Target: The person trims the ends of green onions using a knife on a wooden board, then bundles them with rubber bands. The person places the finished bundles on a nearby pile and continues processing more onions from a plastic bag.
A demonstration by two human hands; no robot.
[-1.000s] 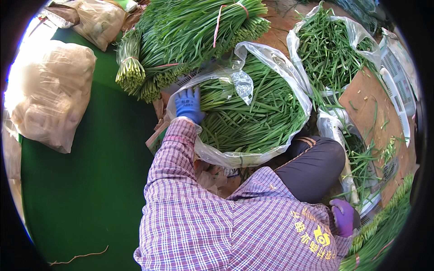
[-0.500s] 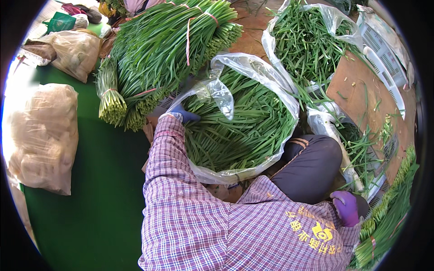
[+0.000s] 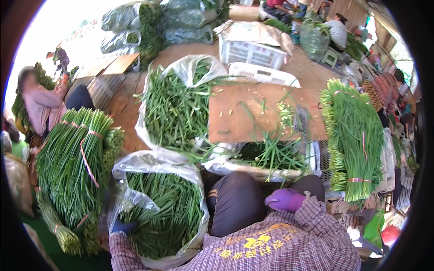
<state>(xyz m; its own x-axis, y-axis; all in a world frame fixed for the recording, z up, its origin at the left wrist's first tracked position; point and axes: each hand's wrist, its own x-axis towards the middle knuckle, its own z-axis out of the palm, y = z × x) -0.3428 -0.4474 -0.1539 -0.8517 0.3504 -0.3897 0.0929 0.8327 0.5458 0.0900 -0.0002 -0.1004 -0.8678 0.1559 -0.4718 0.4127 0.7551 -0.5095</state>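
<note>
My left hand (image 3: 123, 226), in a dark blue glove, is at the left edge of a clear plastic bag (image 3: 181, 257) filled with loose green chive leaves (image 3: 165, 210). Its fingers look stretched out and touch the leaves; some of the hand is hard to see. My right hand (image 3: 285, 199), in a purple glove, rests at my right knee with fingers curled and no object showing in it. Left of the bag stands a large pile of banded chive bundles (image 3: 74, 156). A smaller bundle (image 3: 63, 235) leans at its foot.
Ahead, a wooden board (image 3: 266, 101) with trimmings and a bundling tool lies across a crate. Another open bag of chives (image 3: 176, 108) stands beside it. Stacked bundles (image 3: 355, 140) are at right. White crates (image 3: 251, 53) stand behind. A seated person (image 3: 43, 97) is at far left.
My view has swung right and up, bringing in the board, the right stack and people beyond. My left hand stays at the bag's left side; my right hand stays at my knee.
</note>
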